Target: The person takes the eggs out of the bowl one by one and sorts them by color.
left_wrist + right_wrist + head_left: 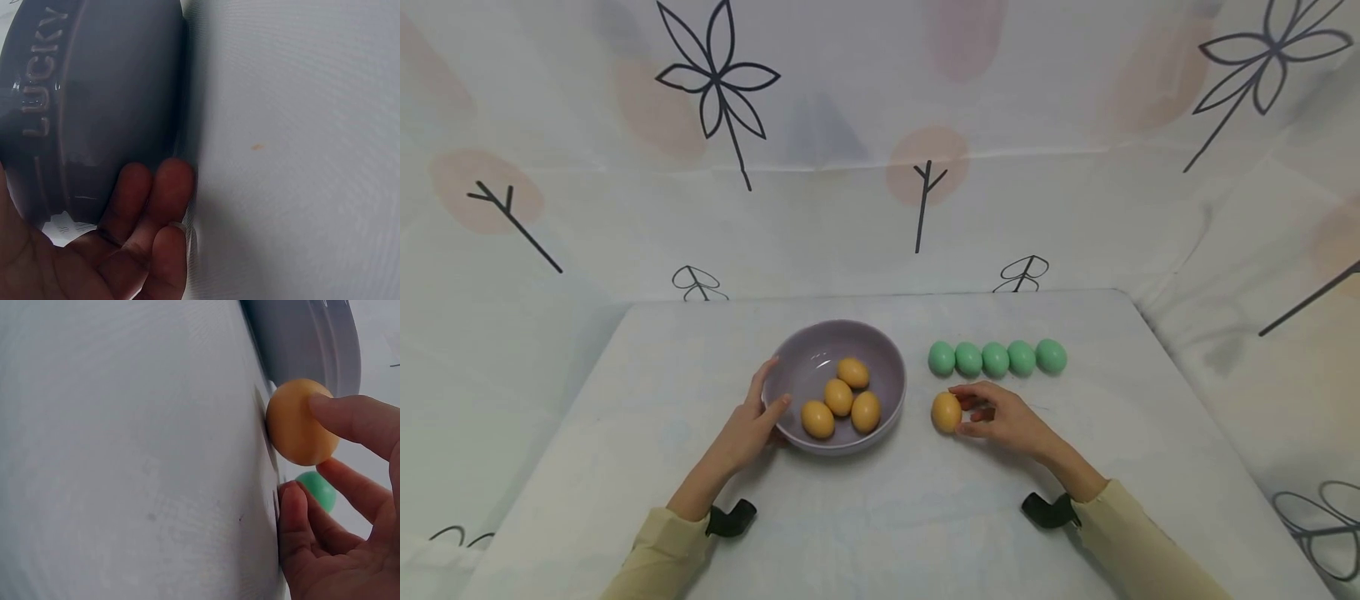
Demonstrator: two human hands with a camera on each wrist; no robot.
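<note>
A purple-grey bowl [891, 367] stands on the table with several yellow eggs [838, 397] inside it. My left hand [752, 425] grips the bowl's left side, thumb over the rim and fingers against the outer wall. In the left wrist view, raised letters reading LUCKY show on the bowl's wall [119, 81]. To the right of the bowl, my right hand [1000, 417] pinches another yellow egg [946, 412] between thumb and fingers. The right wrist view shows this egg [300, 422] at the table surface, the thumb on its side.
Several green eggs [996, 359] lie in a row behind my right hand, right of the bowl. A white cloth covers the table [880, 533]. Patterned fabric walls [850, 225] rise at the back and sides. Each wrist carries a black strap piece [732, 518].
</note>
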